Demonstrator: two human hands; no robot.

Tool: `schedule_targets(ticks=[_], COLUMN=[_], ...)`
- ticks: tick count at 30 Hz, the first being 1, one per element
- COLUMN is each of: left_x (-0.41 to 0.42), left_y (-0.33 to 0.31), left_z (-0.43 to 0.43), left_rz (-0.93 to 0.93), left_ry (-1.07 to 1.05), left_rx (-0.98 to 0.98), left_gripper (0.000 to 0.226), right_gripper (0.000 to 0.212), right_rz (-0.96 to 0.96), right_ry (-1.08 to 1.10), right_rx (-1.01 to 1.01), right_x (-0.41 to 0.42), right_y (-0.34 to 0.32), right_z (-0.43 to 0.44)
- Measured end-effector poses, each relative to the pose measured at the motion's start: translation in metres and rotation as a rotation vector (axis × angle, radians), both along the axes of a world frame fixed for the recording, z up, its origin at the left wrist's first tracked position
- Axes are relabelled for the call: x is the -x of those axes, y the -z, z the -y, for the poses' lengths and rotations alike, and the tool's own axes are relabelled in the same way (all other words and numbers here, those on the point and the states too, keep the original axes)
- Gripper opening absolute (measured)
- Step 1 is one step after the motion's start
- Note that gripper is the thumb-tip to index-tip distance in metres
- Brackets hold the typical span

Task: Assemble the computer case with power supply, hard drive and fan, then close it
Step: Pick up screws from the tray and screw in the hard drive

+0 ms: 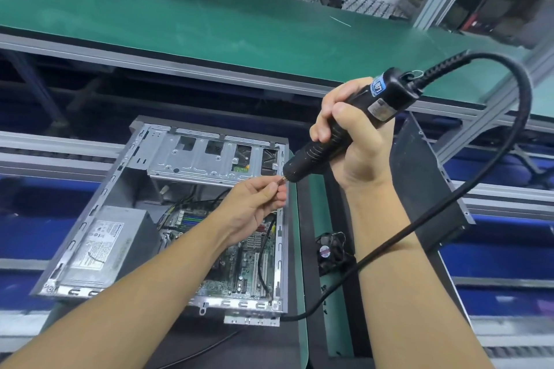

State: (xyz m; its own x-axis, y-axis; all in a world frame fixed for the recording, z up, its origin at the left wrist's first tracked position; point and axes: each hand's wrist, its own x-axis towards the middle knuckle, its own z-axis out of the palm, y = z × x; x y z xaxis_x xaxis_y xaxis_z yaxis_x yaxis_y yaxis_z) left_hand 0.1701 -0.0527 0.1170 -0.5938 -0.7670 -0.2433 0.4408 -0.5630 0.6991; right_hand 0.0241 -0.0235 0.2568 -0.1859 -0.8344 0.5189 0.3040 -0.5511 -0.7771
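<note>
Case: the computer case [99, 198] is lying on its side in front of the person with its open face up; the motherboard [248, 257] is showing inside

Fitted parts: the power supply [105, 246] is sitting in the near-left corner; what looks like the hard drive [241, 160] is showing through the drive cage [192, 165] at the far end

Waiting parts: the fan [329, 250] is lying outside, just beside the case's right wall; the side panel [428, 177] is leaning further right

Left hand: the left hand [254, 204] is pinching a small screw [281, 182] at the driver's tip, over the far-right corner of the case

Right hand: the right hand [350, 141] is gripping the electric screwdriver [386, 96] fully round the barrel, nose tilting down to the left

Step, as judged: the person is seating the screw on the bit, probably for the drive cage

Doing it well: the screw should be sitting straight on the bit before the fingers are letting go; the driver should be coming square to the hole, since a slanted start is risking a crossed thread

Watch: the cord [419, 219] is looping across the right forearm; it should be hanging slack so it is not tugging the tip aside
</note>
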Motion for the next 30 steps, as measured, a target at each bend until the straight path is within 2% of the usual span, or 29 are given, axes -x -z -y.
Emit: schedule_targets(ticks=[13,18,22,24,27,30], left_x=[-0.011,-0.017,-0.029,-0.036,-0.046,-0.055], left_y=[-0.006,-0.005,-0.008,-0.006,0.006,0.022], left_z=[0.0,0.005,0.013,0.019,0.027,0.027], left_rz=[0.006,0.205,0.402,0.516,0.533,0.518], left_ry=[-0.014,-0.09,-0.077,-0.149,-0.401,-0.439], left_rx=[0.026,0.167,0.412,0.479,0.32,0.097], left_gripper=[0.019,0.021,0.03,0.029,0.029,0.024], right_gripper=[0.011,0.011,0.014,0.015,0.015,0.015], right_rz=[-0.02,-0.034,-0.033,-0.035,-0.033,-0.044], right_ry=[-0.024,-0.018,-0.021,-0.012,0.007,0.027], right_rx=[0.019,0.001,-0.005,-0.016,-0.04,-0.05], right_x=[-0.011,-0.015,-0.02,-0.022,-0.025,-0.028], right_y=[0.002,0.007,0.009,0.01,0.012,0.014], right_z=[0.008,0.012,0.019,0.023,0.033,0.046])
